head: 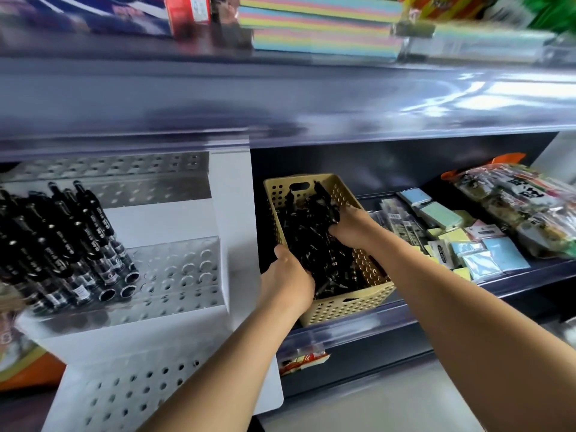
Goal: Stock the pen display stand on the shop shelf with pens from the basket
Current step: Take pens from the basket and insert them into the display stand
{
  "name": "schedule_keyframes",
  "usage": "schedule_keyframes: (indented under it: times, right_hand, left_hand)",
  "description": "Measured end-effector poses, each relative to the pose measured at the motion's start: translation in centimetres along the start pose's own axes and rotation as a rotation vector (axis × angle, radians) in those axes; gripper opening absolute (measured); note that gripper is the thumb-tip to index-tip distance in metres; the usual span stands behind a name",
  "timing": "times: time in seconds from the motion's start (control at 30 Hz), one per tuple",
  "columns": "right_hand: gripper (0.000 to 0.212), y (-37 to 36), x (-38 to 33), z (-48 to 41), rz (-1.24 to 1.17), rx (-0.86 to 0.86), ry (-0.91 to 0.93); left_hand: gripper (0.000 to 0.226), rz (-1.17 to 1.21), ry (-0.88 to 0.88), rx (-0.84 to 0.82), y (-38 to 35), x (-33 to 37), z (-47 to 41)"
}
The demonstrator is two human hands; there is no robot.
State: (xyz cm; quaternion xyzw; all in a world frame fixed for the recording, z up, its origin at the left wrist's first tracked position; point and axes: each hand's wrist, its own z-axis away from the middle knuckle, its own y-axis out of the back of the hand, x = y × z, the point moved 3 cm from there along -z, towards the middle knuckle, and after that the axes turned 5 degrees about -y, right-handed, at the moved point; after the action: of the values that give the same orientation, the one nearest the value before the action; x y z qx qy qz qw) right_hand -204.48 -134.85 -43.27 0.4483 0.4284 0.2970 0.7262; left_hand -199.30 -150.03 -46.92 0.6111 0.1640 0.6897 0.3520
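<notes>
A tan perforated basket [349, 304] sits on the dark shelf, filled with several black pens [314, 241]. Both hands reach into it. My left hand [288, 279] is at the basket's near left side, fingers curled around a bunch of pens. My right hand [350, 227] is at the far right side, fingers closed on another bunch of pens. To the left stands the white and clear pen display stand [187, 269], with rows of round holes. Several black pens [68, 244] stand slanted in its left part; the holes on its right are bare.
Sticky-note packs and erasers [467, 244] lie on the shelf right of the basket, with a bagged bundle [523, 207] behind them. The upper shelf [280, 98] overhangs, carrying coloured paper stacks [321, 23]. An orange item [28, 366] sits at lower left.
</notes>
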Motion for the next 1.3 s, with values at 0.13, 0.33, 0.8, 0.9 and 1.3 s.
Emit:
schedule_keyframes:
  times: [0.13, 0.33, 0.8, 0.9, 1.3]
  right_hand:
    - [0.047, 1.5, -0.2, 1.1, -0.109, -0.012, 0.055]
    - [0.033, 3.9, -1.1, 3.4, -0.276, 0.123, 0.195]
    - [0.013, 3.1, -1.7, 15.9, -0.943, -0.421, 0.155]
    - [0.006, 2.8, -2.4, 19.3, -1.008, -0.603, 0.224]
    - [0.021, 1.6, -4.7, 24.6, -1.145, -0.792, 0.213]
  left_hand:
    - [0.037, -0.055, 0.021, 0.046, -0.1, 0.0, 0.2]
    - [0.039, -0.037, -0.068, 0.048, 0.5, 0.0, 1.5]
    - [0.057, 0.942, -0.249, -0.152, 4.8, 4.0, 8.4]
    - [0.064, 1.169, -0.3, -0.234, 5.3, 3.5, 9.5]
    - [0.034, 1.26, -0.19, -0.112, 8.8, 2.2, 14.7]
